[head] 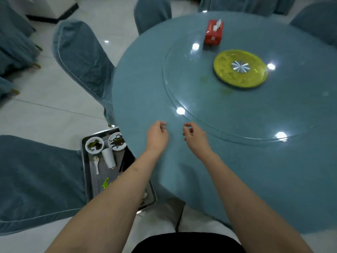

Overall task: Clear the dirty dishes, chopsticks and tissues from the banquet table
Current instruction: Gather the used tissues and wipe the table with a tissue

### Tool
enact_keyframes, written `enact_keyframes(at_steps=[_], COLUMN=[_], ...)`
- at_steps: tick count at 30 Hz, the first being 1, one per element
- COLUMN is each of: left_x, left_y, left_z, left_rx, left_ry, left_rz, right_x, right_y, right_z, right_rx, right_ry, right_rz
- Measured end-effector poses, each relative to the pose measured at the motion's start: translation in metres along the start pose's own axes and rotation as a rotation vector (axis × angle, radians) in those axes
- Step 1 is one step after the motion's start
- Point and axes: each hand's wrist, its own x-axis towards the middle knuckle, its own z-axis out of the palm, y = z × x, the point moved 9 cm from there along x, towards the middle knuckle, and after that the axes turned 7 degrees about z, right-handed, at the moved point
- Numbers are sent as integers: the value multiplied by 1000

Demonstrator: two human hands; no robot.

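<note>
No words can be read on anything here; the red tissue box [214,31] on the far side of the table [145,88] is too blurry to make out, though a white tissue pokes out of its top. The dirty dishes sit on a metal tray [87,179] down low at the near left, beside the table. On it are a small bowl [94,145] with dark green leftovers, a small plate [117,141] with dark smears, a white cup [108,158] lying on its side, a white spoon [96,164] and some green scraps [105,183].

The round table has a blue cloth and a glass turning top [228,110] with a yellow disc [240,68] in the middle.

The left hand [157,136] and right hand [196,138] are over the near edge of the table, just beside each other but apart. Their fingers are loosely curled and hold nothing.

Chairs with blue covers [82,59] stand around.
</note>
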Motion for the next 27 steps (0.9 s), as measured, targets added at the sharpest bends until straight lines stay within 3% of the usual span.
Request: enact_keyframes(at_steps=[12, 27], left_x=[58, 161], left_y=[109, 92], left_z=[133, 218], left_rx=[59, 359], left_ry=[-193, -468], left_rz=[160, 155], right_x=[69, 157], right_y=[47, 74], right_z=[-146, -159], right_rx=[-19, -39], right_ry=[148, 206], right_rz=[78, 207])
